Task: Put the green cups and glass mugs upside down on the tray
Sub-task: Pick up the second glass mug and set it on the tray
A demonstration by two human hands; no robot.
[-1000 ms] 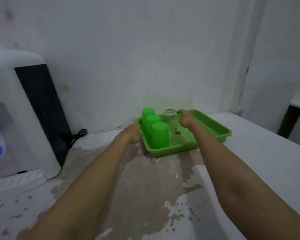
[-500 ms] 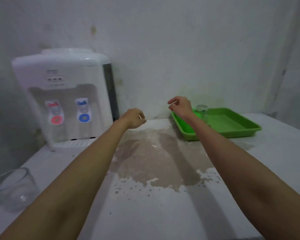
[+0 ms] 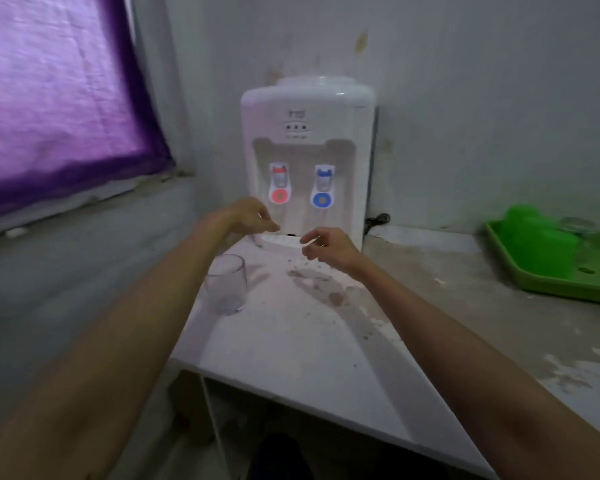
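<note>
A clear glass mug [image 3: 226,285] stands upright near the counter's left edge, partly behind my left forearm. My left hand [image 3: 248,215] hovers above and beyond it, fingers loosely curled and empty. My right hand [image 3: 328,244] floats to the right of the mug, fingers apart, holding nothing. At the far right sits the green tray [image 3: 551,289] with green cups [image 3: 534,237] upside down on it and a glass mug [image 3: 577,226] behind them, blurred.
A white water dispenser [image 3: 307,157] stands against the wall behind my hands, its black cord [image 3: 378,220] at its right. A window with a purple curtain [image 3: 56,95] is at the left. The counter's front edge [image 3: 291,386] drops off below.
My view has swung left from the tray to the dispenser. Both hands moved away from the tray and now hover in front of the dispenser near the upright glass mug.
</note>
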